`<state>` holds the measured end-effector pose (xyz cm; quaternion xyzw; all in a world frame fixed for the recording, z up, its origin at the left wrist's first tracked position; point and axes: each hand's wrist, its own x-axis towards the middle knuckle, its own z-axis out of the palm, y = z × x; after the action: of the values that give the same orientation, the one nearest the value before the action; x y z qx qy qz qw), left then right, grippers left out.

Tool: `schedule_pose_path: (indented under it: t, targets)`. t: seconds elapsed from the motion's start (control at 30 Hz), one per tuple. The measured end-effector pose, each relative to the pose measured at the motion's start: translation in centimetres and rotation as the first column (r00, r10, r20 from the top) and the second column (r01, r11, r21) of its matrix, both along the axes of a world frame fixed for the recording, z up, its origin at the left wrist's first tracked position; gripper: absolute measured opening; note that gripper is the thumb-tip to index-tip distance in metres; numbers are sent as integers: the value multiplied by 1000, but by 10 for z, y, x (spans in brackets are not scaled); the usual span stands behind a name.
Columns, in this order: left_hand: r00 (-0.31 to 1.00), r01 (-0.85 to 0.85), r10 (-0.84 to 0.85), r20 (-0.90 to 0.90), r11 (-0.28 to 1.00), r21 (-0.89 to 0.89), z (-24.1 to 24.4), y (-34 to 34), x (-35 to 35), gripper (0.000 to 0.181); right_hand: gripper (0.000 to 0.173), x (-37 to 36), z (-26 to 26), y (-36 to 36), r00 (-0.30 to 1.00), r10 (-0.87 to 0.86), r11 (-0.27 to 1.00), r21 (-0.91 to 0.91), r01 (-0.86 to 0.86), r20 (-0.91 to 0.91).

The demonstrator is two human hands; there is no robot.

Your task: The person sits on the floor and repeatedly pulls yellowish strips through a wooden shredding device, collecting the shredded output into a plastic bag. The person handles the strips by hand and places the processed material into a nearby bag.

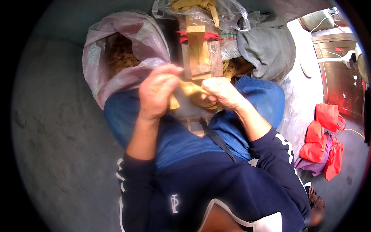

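Between my hands, over my lap, stretches a yellow, flat, twisted strip [189,88]; its material is not certain. My right hand [218,90] is closed around the strip's right part, with more of it hanging below the fingers. My left hand [159,88], blurred, is at the strip's left end, fingers curled, and another yellow piece [174,103] hangs beside it. Whether the left fingers grip anything is unclear. Just beyond the hands stands a wooden block device [200,58] on a dark board, with red cloth [213,36] tied around it.
An open woven plastic sack [95,63] holding yellowish pieces stands at the left. Ahead lies a clear plastic bag [243,17] with yellow strips [197,4]. Grey cloth [261,49] covers something at the right. Red bags [314,142] lie on the floor, far right.
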<state>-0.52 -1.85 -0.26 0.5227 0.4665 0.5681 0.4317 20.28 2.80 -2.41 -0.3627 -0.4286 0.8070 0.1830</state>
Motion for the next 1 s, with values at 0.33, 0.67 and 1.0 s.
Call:
schedule_pose_path:
  t: [0.33,0.67,1.0]
  targets:
    - [920,238,-44,389,852,-467,-12,5,12,29,34,-10,1,3,998,-44,993,-105,50,52]
    - [937,48,112,332,897,-439,-21,17,21,10,16,4,13,24,932,-258,940,290,181,256]
    - [954,-215,289,80,846,-488,-67,54,23,18,25,-11,-25,53,603,-609,516,835,-193,516]
